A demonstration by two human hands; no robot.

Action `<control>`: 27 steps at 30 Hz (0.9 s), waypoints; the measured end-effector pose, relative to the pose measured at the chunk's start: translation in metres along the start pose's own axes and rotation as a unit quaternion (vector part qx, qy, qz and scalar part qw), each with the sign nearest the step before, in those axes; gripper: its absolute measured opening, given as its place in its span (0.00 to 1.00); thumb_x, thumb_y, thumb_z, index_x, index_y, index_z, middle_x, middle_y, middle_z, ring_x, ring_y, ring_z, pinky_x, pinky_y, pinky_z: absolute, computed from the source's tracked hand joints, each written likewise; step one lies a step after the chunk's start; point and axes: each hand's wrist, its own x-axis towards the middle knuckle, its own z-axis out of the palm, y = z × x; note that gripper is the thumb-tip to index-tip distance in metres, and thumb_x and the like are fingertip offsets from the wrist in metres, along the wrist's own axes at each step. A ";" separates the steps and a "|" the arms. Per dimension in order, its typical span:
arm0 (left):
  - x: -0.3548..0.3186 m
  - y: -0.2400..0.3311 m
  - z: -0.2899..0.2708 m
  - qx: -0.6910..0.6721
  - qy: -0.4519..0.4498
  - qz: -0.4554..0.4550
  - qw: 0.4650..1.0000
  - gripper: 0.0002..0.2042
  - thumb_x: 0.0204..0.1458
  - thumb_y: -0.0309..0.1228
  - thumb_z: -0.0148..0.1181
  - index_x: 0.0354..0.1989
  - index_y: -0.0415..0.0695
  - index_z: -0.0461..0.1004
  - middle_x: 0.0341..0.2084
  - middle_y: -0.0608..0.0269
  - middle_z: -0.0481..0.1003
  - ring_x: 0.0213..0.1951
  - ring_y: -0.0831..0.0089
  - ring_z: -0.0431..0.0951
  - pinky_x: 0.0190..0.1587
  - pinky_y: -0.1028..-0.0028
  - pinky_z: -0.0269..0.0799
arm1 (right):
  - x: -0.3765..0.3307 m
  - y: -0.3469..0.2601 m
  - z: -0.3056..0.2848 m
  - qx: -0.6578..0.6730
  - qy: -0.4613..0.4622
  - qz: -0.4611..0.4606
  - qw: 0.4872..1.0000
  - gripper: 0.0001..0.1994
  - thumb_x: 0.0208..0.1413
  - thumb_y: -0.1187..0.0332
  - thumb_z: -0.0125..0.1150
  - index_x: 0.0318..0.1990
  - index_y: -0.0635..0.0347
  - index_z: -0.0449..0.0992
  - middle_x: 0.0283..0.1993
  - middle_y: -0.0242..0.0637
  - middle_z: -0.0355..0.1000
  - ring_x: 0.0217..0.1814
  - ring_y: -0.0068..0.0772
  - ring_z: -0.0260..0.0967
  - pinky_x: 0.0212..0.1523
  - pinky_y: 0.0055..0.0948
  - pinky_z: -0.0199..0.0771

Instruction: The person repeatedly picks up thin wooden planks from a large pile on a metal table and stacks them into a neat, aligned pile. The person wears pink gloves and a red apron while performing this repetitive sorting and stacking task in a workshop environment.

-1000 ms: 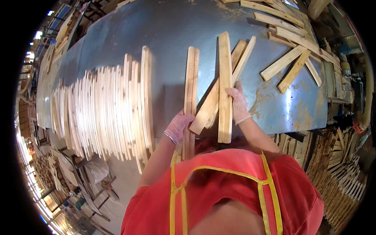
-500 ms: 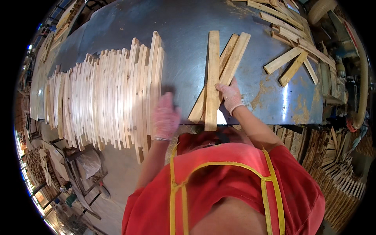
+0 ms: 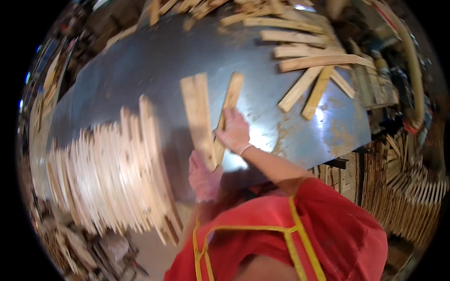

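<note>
Two pale wooden strips (image 3: 197,112) lie side by side over the metal tabletop, slanting toward me. Their near end rests at my left hand (image 3: 204,180), whose gloved fingers are closed around it, partly hidden by the wood. Another wooden strip (image 3: 231,92) is held by my right hand (image 3: 234,131), gloved too, with the thumb along its left side. That strip is narrower to the eye, as if tipped on its edge, and its lower end comes close to the pair. Motion blurs both hands a little.
A tight row of wooden strips (image 3: 115,173) fills the table's left side, some ends overhanging the near edge. Loose strips (image 3: 300,89) are heaped at the far right. Sawdust dots the metal tabletop (image 3: 140,61). A thick hose (image 3: 415,79) hangs at the right.
My left hand has gone from beside the row to the strips' near end. Two strips now lie together, with the third apart in my right hand. The whole view has turned.
</note>
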 end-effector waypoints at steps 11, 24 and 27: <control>-0.001 -0.076 -0.050 -0.716 -0.361 -0.235 0.549 0.36 0.56 0.29 0.66 0.76 0.44 0.63 0.54 0.48 0.79 0.47 0.52 0.84 0.47 0.54 0.84 | 0.007 0.036 0.011 -0.110 0.039 0.000 0.993 0.35 0.50 0.66 0.66 0.69 0.54 0.66 0.70 0.51 0.64 0.66 0.59 0.64 0.67 0.52 0.69; -0.064 -0.233 0.010 0.182 0.169 0.026 0.968 0.45 0.41 0.37 0.71 0.74 0.43 0.65 0.69 0.49 0.69 0.71 0.43 0.68 0.72 0.44 0.64 | -0.147 0.025 -0.102 0.188 -0.149 0.157 0.958 0.37 0.48 0.59 0.77 0.68 0.58 0.74 0.48 0.51 0.79 0.49 0.45 0.81 0.51 0.40 0.81; -0.065 -0.229 -0.009 0.257 0.118 -0.011 0.959 0.47 0.43 0.39 0.71 0.76 0.45 0.63 0.73 0.48 0.66 0.74 0.42 0.63 0.74 0.46 0.62 | -0.150 0.023 -0.098 0.286 -0.233 0.225 0.902 0.36 0.50 0.60 0.77 0.67 0.59 0.76 0.51 0.41 0.81 0.48 0.32 0.80 0.49 0.33 0.81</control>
